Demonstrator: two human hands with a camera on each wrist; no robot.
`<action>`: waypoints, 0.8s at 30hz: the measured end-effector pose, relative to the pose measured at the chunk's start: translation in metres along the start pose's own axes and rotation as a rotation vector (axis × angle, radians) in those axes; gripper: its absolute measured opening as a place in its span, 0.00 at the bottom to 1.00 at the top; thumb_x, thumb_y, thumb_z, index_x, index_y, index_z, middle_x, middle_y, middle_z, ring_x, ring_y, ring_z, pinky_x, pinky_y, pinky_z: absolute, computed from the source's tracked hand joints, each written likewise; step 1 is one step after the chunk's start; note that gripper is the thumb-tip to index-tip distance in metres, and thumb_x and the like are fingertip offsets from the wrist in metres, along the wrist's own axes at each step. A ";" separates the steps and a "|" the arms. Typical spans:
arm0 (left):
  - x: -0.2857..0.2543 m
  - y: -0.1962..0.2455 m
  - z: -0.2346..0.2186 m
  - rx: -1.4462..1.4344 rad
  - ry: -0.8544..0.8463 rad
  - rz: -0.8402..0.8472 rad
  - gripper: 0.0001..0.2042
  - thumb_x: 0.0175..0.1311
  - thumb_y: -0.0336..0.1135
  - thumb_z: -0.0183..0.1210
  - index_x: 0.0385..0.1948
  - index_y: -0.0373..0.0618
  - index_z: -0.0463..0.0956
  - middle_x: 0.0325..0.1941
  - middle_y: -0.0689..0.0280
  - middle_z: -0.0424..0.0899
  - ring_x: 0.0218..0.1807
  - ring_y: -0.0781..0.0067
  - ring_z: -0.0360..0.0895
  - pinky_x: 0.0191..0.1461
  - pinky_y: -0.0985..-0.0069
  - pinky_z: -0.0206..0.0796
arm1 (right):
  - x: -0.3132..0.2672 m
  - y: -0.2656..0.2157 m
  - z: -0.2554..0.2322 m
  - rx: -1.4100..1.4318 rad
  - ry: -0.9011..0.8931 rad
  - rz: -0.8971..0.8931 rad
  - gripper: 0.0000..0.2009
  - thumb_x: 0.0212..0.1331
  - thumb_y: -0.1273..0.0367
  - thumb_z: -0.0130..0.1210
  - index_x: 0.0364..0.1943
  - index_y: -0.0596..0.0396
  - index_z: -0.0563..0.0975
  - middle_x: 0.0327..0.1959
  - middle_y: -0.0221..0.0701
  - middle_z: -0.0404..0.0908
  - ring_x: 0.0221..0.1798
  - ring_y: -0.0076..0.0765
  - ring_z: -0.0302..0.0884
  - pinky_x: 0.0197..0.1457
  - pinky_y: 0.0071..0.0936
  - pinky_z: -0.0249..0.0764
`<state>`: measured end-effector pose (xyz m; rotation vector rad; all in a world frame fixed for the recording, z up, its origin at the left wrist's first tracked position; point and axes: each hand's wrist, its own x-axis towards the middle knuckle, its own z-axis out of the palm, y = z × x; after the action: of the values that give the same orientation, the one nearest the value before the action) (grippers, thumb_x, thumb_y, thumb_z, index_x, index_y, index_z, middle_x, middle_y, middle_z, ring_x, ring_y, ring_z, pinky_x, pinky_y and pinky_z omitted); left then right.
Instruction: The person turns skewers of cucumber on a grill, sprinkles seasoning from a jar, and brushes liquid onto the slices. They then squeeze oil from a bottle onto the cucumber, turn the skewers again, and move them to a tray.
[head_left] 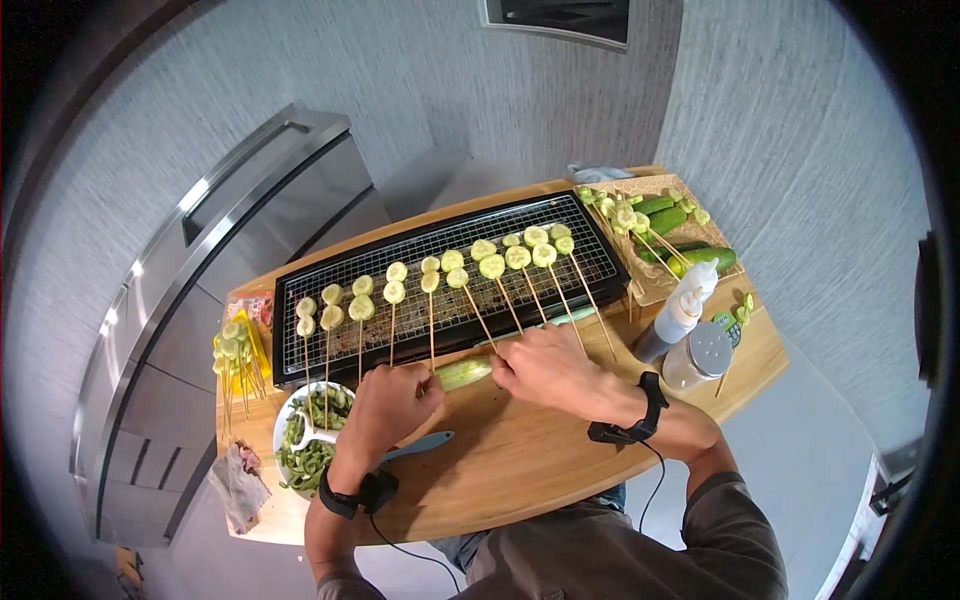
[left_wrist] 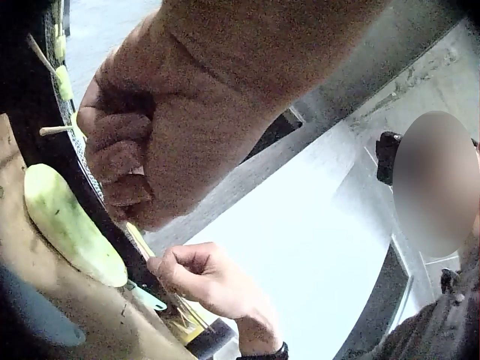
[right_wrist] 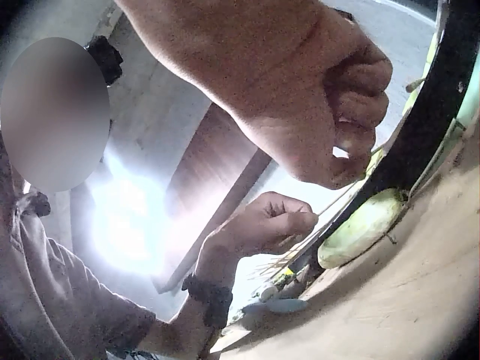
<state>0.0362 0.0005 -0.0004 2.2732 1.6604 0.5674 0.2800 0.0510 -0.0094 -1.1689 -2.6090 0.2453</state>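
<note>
Several skewers of round cucumber slices (head_left: 491,266) lie across the wire rack of a black grill (head_left: 400,347), their sticks reaching over its front edge. My left hand (head_left: 393,405) has curled fingers at the stick end of a skewer near the middle; in the right wrist view this left hand (right_wrist: 274,223) pinches a thin stick. Farther right, my right hand (head_left: 548,365) is at another stick, and the left wrist view shows the right hand (left_wrist: 204,276) pinching it. A pale peeled cucumber (head_left: 463,374) lies on the wooden table between both hands.
A white bowl (head_left: 283,425) of green peelings holds a white tool. Near it lie a blue-handled utensil (head_left: 425,443) and a crumpled cloth (head_left: 240,490). Rightward stand a sauce bottle (head_left: 672,322), a shaker (head_left: 697,357) and a board (head_left: 655,290) with whole cucumbers. More skewers (head_left: 233,352) sit left.
</note>
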 end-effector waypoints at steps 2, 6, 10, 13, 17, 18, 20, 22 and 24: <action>0.001 -0.001 0.000 -0.048 0.130 0.066 0.08 0.61 0.31 0.62 0.24 0.37 0.80 0.19 0.49 0.78 0.22 0.45 0.79 0.28 0.61 0.71 | 0.001 -0.001 -0.003 0.037 0.127 0.010 0.14 0.64 0.64 0.55 0.25 0.58 0.82 0.17 0.44 0.81 0.22 0.52 0.83 0.28 0.47 0.78; -0.003 0.017 -0.021 -0.133 0.180 -0.040 0.05 0.61 0.26 0.60 0.27 0.35 0.78 0.21 0.50 0.79 0.22 0.49 0.79 0.27 0.66 0.68 | -0.001 -0.004 -0.017 0.090 0.203 0.010 0.14 0.64 0.64 0.54 0.25 0.57 0.82 0.15 0.43 0.80 0.20 0.52 0.81 0.27 0.46 0.77; -0.004 0.022 -0.025 -0.184 0.200 -0.097 0.04 0.62 0.26 0.59 0.30 0.33 0.79 0.21 0.50 0.78 0.20 0.55 0.76 0.28 0.67 0.67 | -0.001 -0.006 -0.019 0.119 0.229 0.012 0.13 0.63 0.65 0.54 0.25 0.56 0.82 0.15 0.42 0.80 0.19 0.51 0.81 0.26 0.45 0.76; -0.003 0.016 -0.018 -0.179 0.186 -0.099 0.05 0.62 0.27 0.60 0.29 0.34 0.79 0.20 0.50 0.78 0.22 0.50 0.77 0.29 0.65 0.69 | -0.001 -0.005 -0.015 0.097 0.211 0.007 0.12 0.63 0.65 0.54 0.26 0.56 0.82 0.16 0.42 0.81 0.20 0.50 0.81 0.27 0.45 0.77; -0.002 0.015 -0.020 -0.158 0.120 -0.097 0.07 0.62 0.28 0.60 0.27 0.34 0.79 0.21 0.48 0.79 0.26 0.43 0.81 0.30 0.62 0.71 | 0.000 -0.004 -0.012 0.102 0.185 -0.015 0.13 0.63 0.64 0.54 0.27 0.55 0.83 0.17 0.43 0.82 0.21 0.50 0.83 0.27 0.46 0.77; -0.002 0.013 -0.019 -0.158 0.119 -0.097 0.07 0.62 0.28 0.60 0.27 0.34 0.79 0.21 0.48 0.79 0.26 0.43 0.81 0.30 0.62 0.71 | 0.001 -0.003 -0.008 0.103 0.184 -0.015 0.13 0.63 0.64 0.54 0.27 0.55 0.83 0.17 0.43 0.82 0.21 0.50 0.83 0.27 0.46 0.77; -0.003 0.007 -0.015 -0.144 0.115 -0.098 0.08 0.62 0.29 0.60 0.26 0.34 0.79 0.22 0.47 0.80 0.26 0.43 0.81 0.30 0.61 0.72 | 0.002 -0.001 0.000 0.045 0.145 0.000 0.14 0.64 0.63 0.53 0.27 0.56 0.84 0.18 0.44 0.82 0.22 0.51 0.83 0.28 0.47 0.78; -0.003 0.004 -0.014 -0.110 0.112 -0.087 0.09 0.62 0.30 0.60 0.25 0.34 0.79 0.22 0.47 0.80 0.25 0.43 0.81 0.30 0.60 0.72 | 0.001 -0.001 0.001 0.044 0.125 -0.006 0.14 0.64 0.63 0.53 0.26 0.56 0.84 0.18 0.44 0.82 0.23 0.51 0.83 0.29 0.47 0.78; -0.004 0.001 -0.012 -0.077 0.108 -0.078 0.09 0.62 0.30 0.60 0.24 0.34 0.79 0.22 0.47 0.80 0.25 0.42 0.81 0.30 0.60 0.73 | 0.002 -0.001 0.004 0.045 0.105 -0.013 0.15 0.64 0.63 0.53 0.26 0.57 0.84 0.18 0.44 0.82 0.23 0.52 0.83 0.29 0.48 0.78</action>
<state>0.0308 -0.0035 0.0104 2.1487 1.7371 0.7340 0.2772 0.0516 -0.0125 -1.1192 -2.5065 0.2328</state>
